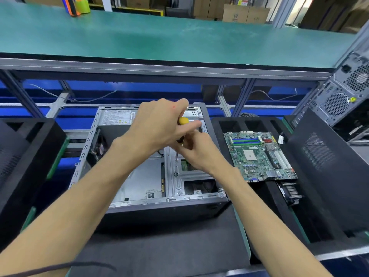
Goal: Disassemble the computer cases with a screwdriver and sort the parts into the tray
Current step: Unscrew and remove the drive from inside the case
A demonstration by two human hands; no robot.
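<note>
Your bench point(159, 250) carries a dark mat, and on it the open computer case point(139, 176) lies on its side straight ahead of you, its bare metal interior facing up. Your left hand point(157, 126) is wrapped round the yellow-and-black handle of the screwdriver point(182, 124), whose shaft points down into the case's metal frame, and your right hand point(199, 150) pinches the tool lower down near the shaft. Just right of the case sits the black foam tray point(235, 124), with a green motherboard point(257, 154) lying in it. Another computer case point(347, 90) stands upright at the far right. Above runs a green-topped shelf point(159, 37) with a roll of tape point(76, 5) on it, and cardboard boxes point(245, 15) stand beyond.
</note>
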